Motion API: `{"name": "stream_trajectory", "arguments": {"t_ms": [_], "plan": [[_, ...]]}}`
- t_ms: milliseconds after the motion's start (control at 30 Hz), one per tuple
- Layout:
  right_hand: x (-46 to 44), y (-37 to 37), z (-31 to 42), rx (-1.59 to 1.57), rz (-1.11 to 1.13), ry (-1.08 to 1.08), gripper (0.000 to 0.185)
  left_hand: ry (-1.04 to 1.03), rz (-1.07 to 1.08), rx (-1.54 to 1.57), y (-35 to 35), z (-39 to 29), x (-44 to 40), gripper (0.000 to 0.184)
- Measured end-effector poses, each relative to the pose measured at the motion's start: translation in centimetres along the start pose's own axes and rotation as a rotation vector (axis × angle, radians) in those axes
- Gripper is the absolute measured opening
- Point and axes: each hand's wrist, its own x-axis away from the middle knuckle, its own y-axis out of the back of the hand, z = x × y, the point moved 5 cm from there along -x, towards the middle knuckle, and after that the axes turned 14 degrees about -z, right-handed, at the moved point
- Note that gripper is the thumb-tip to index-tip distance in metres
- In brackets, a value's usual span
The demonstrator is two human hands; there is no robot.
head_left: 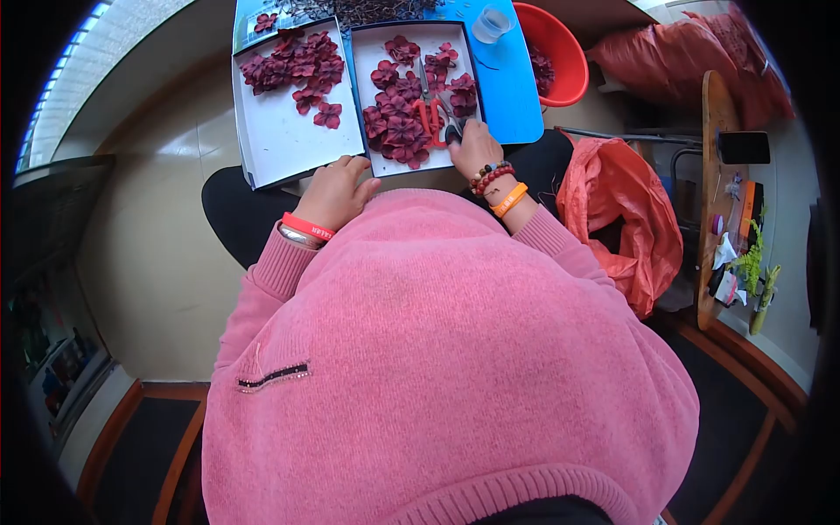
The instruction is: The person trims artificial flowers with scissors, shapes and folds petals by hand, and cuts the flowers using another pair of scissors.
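Note:
My left hand [337,191] rests at the near edge of the left white box [289,157], thumb apart from the fingers and nothing visible in it. Dark red fabric-like flowers [297,66] are heaped at the far end of that box. My right hand [477,149] is at the near right corner of the second white box [357,61], its fingers curled at a black-handled tool [452,134], whose kind is partly hidden. Just left of it, red-handled scissors [429,118] lie on more dark red flowers [402,131], blades pointing away from me.
Both boxes overlap the near side of a blue table [516,114]. Dark thin stems [359,10] lie at the back, beside a clear plastic cup [491,24]. A red basin [573,66] with flowers stands right; an open red sack [612,201] is beside my leg.

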Motion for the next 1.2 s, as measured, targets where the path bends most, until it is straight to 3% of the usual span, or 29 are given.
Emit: {"name": "stream_trajectory", "arguments": {"t_ms": [133, 267, 500, 633, 733, 833, 1200], "plan": [[-0.3, 1.0, 1.2, -0.049, -0.07, 0.017, 0.038, 0.059, 0.042, -0.039, 0.4, 0.2, 0.3, 0.033], [-0.1, 0.3, 1.2, 0.083, 0.074, 0.002, 0.04, 0.068, 0.019, 0.025, 0.0, 0.7, 0.5, 0.033], [0.0, 0.0, 0.5, 0.022, -0.014, 0.075, 0.044, 0.061, 0.055, -0.001, -0.6, 0.8, 0.2, 0.034], [0.0, 0.8, 0.5, 0.131, -0.044, 0.016, 0.04, 0.084, 0.057, 0.04, -1.2, 1.2, 0.3, 0.034], [0.4, 2.5, 2.5, 0.084, -0.152, 0.193, 0.039, 0.085, 0.065, 0.042, -1.5, 1.5, 0.2, 0.035], [0.6, 1.0, 3.7, 0.006, -0.068, 0.416, 0.038, 0.137, 0.105, 0.083, -1.9, 1.3, 0.0, 0.035], [-0.7, -0.2, 2.4, -0.191, -0.231, 0.384, 0.018, 0.194, 0.115, 0.132, -2.4, 2.3, 0.2, 0.036]]}}
